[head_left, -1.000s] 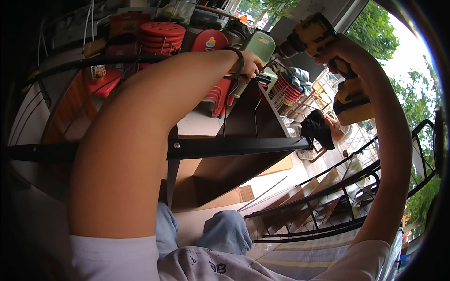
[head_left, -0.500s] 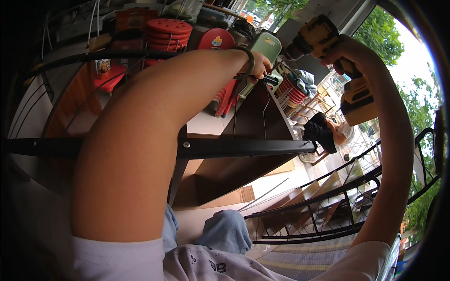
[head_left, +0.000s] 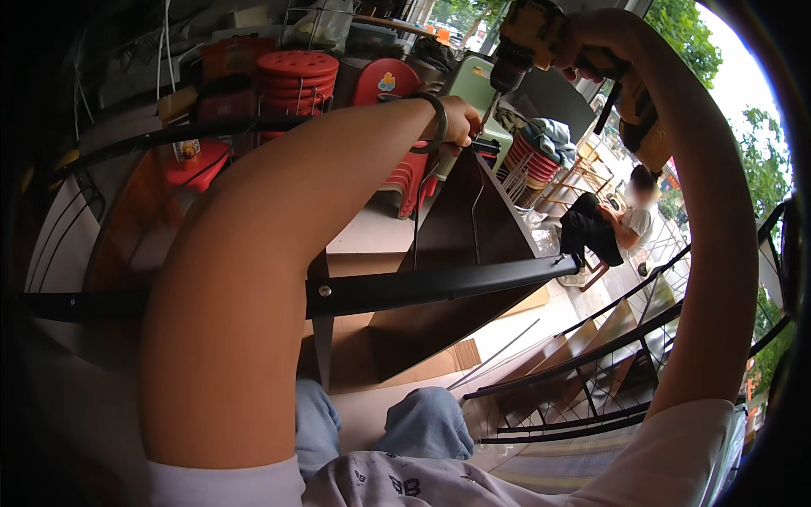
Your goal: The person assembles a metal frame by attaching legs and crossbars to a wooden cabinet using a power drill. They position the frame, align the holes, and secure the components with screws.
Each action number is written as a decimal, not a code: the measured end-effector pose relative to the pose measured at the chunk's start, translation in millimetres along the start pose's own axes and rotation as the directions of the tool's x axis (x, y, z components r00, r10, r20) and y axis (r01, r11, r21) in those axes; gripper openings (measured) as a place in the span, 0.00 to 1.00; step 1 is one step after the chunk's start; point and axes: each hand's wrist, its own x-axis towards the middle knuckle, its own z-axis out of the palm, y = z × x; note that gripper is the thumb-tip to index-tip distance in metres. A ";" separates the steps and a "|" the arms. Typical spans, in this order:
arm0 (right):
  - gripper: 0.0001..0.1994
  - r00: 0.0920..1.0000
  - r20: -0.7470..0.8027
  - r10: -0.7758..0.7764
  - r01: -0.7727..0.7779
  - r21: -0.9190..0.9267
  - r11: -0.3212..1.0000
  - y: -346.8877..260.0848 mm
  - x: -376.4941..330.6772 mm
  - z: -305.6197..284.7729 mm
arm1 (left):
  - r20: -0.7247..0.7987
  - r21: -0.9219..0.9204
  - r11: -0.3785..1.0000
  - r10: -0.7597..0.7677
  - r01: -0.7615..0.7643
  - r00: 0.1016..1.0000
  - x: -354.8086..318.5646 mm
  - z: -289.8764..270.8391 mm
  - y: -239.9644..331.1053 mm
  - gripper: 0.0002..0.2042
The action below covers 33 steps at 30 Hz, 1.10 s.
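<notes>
My right hand point(head_left: 598, 40) is wrapped round the grip of a yellow and black cordless drill point(head_left: 530, 35), raised at the upper right. Its chuck points down toward my left hand, and a thin bit seems to reach near those fingers. My left hand point(head_left: 458, 123), with a dark band at its wrist, is closed in a pinch at the top corner of a dark brown board point(head_left: 452, 215); what lies between the fingertips is too small to make out. Below my left forearm, a black metal bar point(head_left: 439, 281) with a screw in it crosses the board.
Red stools point(head_left: 297, 74) are stacked at the far left beside a red chair point(head_left: 387, 80) and a green chair point(head_left: 470, 89). A seated person point(head_left: 632, 221) is beyond the board. A black metal rack point(head_left: 583, 363) stands at right; flat cardboard point(head_left: 439, 362) lies on the floor.
The drill has moved up and left, its chuck now tilted down toward my left hand. My left hand keeps its pinch at the board's corner. The black bar now appears more slanted.
</notes>
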 end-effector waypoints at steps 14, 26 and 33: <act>0.08 0.983 0.139 0.121 -0.128 0.046 0.991 -1.5 8.1 3.3 | -0.015 0.182 0.980 -0.081 0.082 0.997 -9.6 -2.0 11.0 0.15; 0.08 0.979 0.045 0.198 -0.196 -0.033 0.980 -3.7 -5.9 14.0 | -0.005 0.160 0.984 -0.082 0.082 0.997 -9.5 -1.6 8.7 0.16; 0.17 0.995 0.043 -0.085 0.084 0.026 0.996 11.6 -54.1 4.6 | -0.005 0.132 0.988 -0.085 0.085 0.996 -9.2 3.2 14.7 0.16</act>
